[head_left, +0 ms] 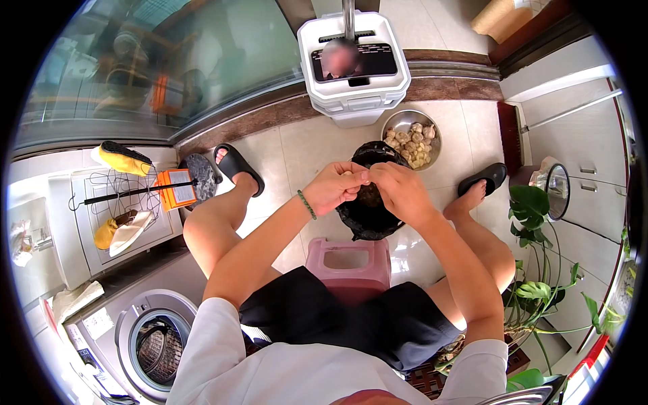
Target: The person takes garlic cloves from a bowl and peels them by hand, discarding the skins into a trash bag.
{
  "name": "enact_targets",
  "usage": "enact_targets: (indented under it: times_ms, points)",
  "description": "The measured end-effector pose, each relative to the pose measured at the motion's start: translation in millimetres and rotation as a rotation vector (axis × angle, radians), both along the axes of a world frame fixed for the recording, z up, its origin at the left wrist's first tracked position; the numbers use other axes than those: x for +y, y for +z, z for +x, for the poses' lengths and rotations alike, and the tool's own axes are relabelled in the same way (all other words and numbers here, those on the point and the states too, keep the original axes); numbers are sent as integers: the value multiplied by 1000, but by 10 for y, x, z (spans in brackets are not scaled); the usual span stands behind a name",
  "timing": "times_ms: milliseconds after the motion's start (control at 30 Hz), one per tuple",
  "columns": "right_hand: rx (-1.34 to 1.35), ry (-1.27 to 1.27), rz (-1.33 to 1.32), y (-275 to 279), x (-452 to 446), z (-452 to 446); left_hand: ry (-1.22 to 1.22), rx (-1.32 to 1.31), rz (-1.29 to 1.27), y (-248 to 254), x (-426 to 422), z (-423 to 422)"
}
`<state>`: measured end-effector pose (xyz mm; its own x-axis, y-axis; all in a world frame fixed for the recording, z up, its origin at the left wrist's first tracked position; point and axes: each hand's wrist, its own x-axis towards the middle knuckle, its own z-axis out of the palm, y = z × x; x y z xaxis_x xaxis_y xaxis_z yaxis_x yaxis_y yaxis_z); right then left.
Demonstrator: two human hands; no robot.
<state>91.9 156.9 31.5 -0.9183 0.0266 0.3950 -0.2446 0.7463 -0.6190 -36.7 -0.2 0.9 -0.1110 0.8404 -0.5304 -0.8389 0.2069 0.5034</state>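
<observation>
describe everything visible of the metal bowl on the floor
The metal bowl is round, silvery and open-topped. It stands upright on the pale tiled floor, holding garlic bulbs and loose cloves. A black container beside it overlaps its edge in view; contact is unclear. Neither left hand nor right hand touches it.

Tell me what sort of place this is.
Probably a home's laundry or utility area, perhaps a balcony: a silver, round-doored front-loading washing machine stands beside the person, with a large, metal-framed glass panel ahead and a green, broad-leaved plant opposite.
</observation>
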Motion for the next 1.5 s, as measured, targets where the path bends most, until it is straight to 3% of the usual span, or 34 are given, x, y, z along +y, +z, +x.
enact_targets:
  times_ms: [333, 500, 1500]
  points:
    - [-23, -15, -22, -13, 1, 8, -1, -43, -12, 25, 13, 15]
    - [133, -101, -53, -41, -31, -13, 6, -72, -7, 19, 17, 32]
    - [94, -93, -51, -55, -31, -4, -8, 1, 15, 26, -9, 15]
